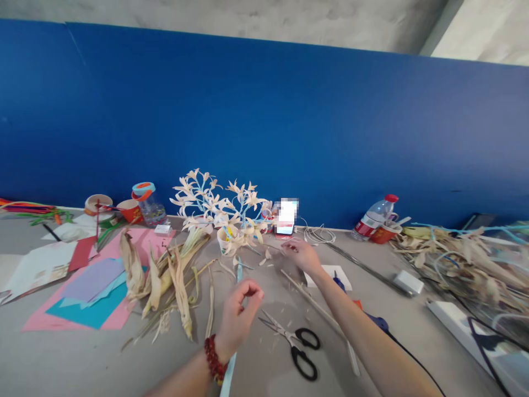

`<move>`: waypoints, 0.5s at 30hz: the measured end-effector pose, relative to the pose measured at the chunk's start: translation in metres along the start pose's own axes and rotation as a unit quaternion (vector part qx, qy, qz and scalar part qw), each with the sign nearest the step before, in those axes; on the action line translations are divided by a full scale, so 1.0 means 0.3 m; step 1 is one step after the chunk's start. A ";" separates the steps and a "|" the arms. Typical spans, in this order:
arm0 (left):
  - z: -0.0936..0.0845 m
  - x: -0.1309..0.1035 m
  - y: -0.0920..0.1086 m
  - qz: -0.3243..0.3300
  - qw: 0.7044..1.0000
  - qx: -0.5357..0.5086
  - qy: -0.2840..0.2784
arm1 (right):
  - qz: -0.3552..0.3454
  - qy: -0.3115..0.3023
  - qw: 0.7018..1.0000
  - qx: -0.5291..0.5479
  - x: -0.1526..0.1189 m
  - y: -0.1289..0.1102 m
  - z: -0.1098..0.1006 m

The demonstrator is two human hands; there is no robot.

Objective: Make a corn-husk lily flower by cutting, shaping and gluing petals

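My left hand [240,315], with a red bead bracelet at the wrist, is over the grey table with its fingers curled toward the thumb; whether anything is between them is hidden. A pale blue strip [230,375] runs beneath that wrist. My right hand [301,255] reaches farther forward, its fingers bent near small pale pieces and the phone; what its fingertips touch is too small to tell. Scissors with black handles [294,341] lie spread apart between my arms. Pale husk flowers on blue stems [243,212] stand in a cup [224,242] beyond my hands.
Dried husks [177,281] and coloured paper [93,281] lie at left. A lit phone [286,216] leans at the back. A bottle [374,219], a red bowl [385,234], a husk pile [471,264] and a white power strip [458,331] are at right.
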State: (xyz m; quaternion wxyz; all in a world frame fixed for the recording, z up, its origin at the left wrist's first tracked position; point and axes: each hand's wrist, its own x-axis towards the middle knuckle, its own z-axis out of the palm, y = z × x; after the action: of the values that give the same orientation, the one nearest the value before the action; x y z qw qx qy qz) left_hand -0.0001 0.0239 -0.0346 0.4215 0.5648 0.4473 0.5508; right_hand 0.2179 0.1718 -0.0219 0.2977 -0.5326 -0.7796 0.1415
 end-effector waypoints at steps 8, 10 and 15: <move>-0.060 0.072 0.026 -0.024 0.983 -0.105 0.147 | -0.020 -0.041 0.998 0.046 -0.293 -0.142 -0.125; -0.092 0.097 0.048 -0.026 0.981 -0.108 0.159 | -0.030 -0.070 0.995 0.066 -0.377 -0.160 -0.118; -0.214 0.112 0.139 -0.013 0.996 -0.025 0.090 | -0.028 -0.093 0.992 0.077 -0.527 -0.144 -0.085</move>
State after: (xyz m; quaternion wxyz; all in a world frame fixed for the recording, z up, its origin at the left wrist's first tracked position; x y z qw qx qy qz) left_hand -0.0628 0.0453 0.0164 0.4006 0.4966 0.4766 0.6047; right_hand 0.2416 0.0078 -0.0283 0.2674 -0.4705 -0.8055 0.2416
